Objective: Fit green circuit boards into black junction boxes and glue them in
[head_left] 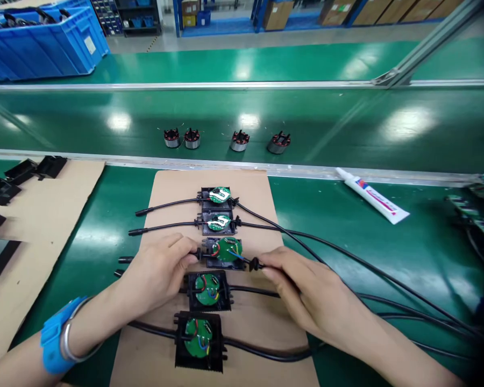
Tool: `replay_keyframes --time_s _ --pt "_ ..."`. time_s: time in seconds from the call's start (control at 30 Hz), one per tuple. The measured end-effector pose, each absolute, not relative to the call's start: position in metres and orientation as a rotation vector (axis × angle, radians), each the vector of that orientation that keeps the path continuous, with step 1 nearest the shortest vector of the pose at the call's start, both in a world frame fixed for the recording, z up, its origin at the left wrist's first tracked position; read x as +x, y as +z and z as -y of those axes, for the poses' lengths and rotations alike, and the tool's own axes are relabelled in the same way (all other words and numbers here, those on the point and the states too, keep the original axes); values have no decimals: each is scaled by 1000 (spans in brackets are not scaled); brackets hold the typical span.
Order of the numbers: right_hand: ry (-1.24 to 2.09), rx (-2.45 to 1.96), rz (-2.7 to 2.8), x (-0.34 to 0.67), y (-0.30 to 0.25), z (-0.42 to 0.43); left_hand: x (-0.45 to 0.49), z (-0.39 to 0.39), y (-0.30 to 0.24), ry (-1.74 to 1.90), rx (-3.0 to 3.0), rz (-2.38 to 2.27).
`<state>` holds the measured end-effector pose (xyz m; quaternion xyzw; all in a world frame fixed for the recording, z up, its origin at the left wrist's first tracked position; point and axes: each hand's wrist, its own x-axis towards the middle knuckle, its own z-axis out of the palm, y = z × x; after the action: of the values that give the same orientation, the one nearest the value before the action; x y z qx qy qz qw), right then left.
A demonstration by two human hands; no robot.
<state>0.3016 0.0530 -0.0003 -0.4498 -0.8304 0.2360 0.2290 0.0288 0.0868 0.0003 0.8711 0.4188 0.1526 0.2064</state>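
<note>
A round green circuit board [228,249] with red and blue wires lies in the middle black plastic housing [213,263]. My left hand [159,269] pinches the short black cable at the housing's left end. On the right, my right hand [312,290] grips the long black cable just behind its strain relief [254,264], which sits outside the housing's edge. Two housings above hold boards with white patches, the upper board [220,194] and the lower board [218,222]. Nearer to me are two more housings with boards, one [207,289] partly beside my left hand and one [198,338] at the front.
The housings rest on a cardboard sheet [177,185]. Several motor stators, one a ring-shaped stator [239,141], stand beyond the metal rail. A white tube [373,196] lies at right, near a heap of boards [478,220]. Black housings [22,171] lie on cardboard at left; a blue bin [44,45] stands behind.
</note>
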Motion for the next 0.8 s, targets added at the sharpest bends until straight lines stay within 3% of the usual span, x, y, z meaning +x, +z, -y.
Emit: replay_keyframes --time_s 0.4,0.8 --pt "520 -1497 2667 274 16 -71 48 -99 -1 149 2601 -1175" --pt "474 -1477 2781 262 4 -76 45 -105 5 268 2360 -1103"
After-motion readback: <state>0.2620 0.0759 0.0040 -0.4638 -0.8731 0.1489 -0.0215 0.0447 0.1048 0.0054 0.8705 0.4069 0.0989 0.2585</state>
